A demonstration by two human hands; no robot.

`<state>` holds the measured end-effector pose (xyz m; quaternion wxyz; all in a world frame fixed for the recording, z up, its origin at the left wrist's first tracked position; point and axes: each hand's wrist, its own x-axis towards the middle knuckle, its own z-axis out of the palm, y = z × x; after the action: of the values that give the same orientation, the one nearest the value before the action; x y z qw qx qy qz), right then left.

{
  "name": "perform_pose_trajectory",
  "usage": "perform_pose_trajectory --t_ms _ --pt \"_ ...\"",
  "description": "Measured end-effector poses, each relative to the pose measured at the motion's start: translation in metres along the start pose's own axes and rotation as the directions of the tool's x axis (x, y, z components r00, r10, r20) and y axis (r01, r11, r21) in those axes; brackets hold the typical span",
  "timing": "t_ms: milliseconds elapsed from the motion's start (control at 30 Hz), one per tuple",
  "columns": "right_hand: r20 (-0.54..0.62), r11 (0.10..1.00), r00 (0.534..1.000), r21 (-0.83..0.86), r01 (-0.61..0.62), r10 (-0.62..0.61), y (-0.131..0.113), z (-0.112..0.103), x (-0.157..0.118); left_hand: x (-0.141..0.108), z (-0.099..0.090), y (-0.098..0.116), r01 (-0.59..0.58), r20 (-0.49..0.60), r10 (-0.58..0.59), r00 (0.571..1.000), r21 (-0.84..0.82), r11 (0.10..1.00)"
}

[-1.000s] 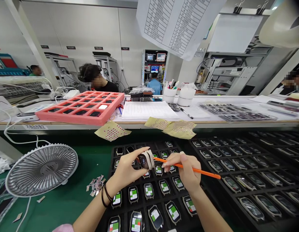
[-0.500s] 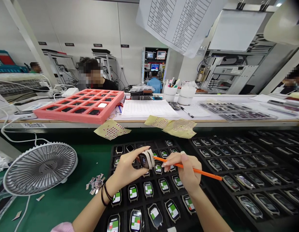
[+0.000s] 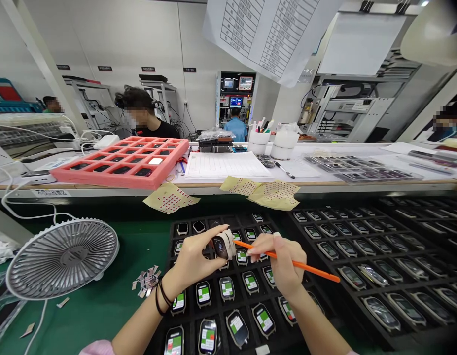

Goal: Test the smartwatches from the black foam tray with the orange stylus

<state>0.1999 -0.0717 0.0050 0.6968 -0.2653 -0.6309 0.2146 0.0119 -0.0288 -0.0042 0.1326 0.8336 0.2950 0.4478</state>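
Between thumb and fingers, my left hand (image 3: pixel 198 252) grips a watch (image 3: pixel 221 246) by its edges, its dark face turned to the left. My right hand (image 3: pixel 283 259) holds a thin orange stick (image 3: pixel 311 269) like a pen. The stick's left tip meets the pale side of the watch; whether it goes into a gap there is too small to tell. Beneath both hands lies a black tray (image 3: pixel 215 323) with watches in its compartments, several showing green and white screens.
A grey fan (image 3: pixel 61 259) stands at the left beside scattered small pieces (image 3: pixel 146 281). More watch trays (image 3: pixel 361 256) lie at the right. On the shelf ahead are a red foam tray (image 3: pixel 154 180), papers (image 3: pixel 226 165) and white cups (image 3: pixel 258 140). People sit beyond.
The right end of the orange stick has dipped slightly and my right hand has shifted a little. My left hand still grips the watch.
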Motion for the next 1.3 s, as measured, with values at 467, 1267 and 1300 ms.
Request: perform_pose_trajectory --t_ms 467,1267,1300 --pt "0.13 0.999 0.991 -0.02 0.031 -0.029 -0.0021 -0.0048 -0.0043 0.0003 0.0011 0.0054 0.056 0.029 -0.056 0.998 -0.001 0.998" --pt "0.06 1.0 0.998 0.029 0.008 -0.01 -0.0009 -0.001 -0.0037 0.0006 -0.0004 0.0069 0.04 0.036 -0.04 0.999 -0.001 0.999" --pt "0.059 1.0 0.998 0.029 0.005 -0.006 -0.0009 -0.0007 -0.0038 0.0007 -0.0006 0.0071 0.045 0.037 -0.045 0.998 -0.001 0.999"
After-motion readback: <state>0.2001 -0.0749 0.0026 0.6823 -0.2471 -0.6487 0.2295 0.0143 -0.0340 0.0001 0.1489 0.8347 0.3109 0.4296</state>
